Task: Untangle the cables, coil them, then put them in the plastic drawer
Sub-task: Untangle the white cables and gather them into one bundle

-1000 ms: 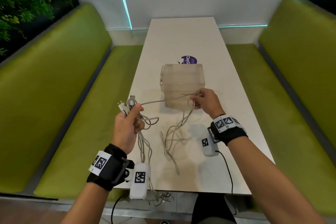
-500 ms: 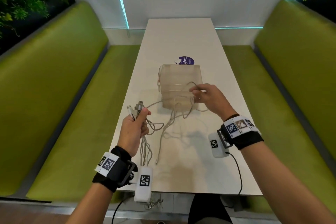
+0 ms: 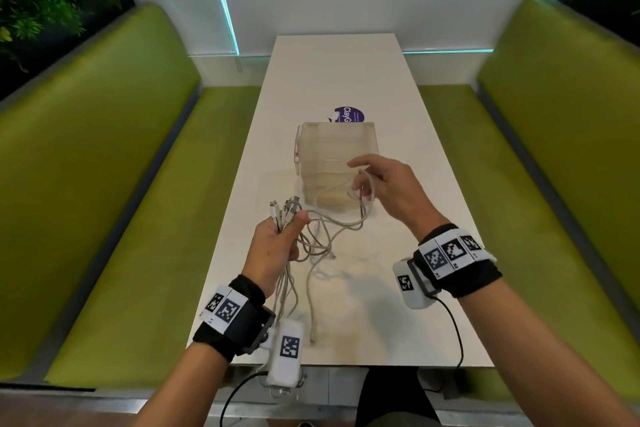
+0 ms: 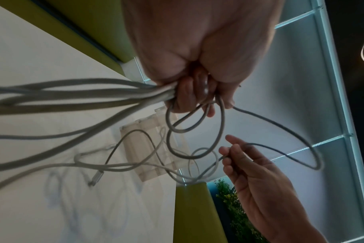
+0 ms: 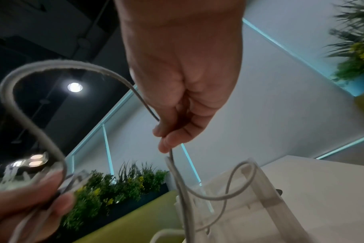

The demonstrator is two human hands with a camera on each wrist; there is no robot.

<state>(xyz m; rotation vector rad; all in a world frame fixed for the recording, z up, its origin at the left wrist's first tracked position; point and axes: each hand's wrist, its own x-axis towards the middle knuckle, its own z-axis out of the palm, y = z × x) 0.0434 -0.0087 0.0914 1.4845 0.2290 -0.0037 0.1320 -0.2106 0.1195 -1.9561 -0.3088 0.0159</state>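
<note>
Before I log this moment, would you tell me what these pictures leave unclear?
- Cable count: in the head view the cables overlap in a tangle below the left hand, so I cannot count them.
- Connector types: the plug ends above that hand are too small to tell apart.
- Drawer contents: its frosted walls blur the inside.
- Right hand: the right wrist view shows it pinching one cable; where that cable ends is hidden.

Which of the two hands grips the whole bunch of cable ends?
The left hand: it clutches the cable bundle with plugs sticking up, while the right hand pinches only a single cable loop.
</note>
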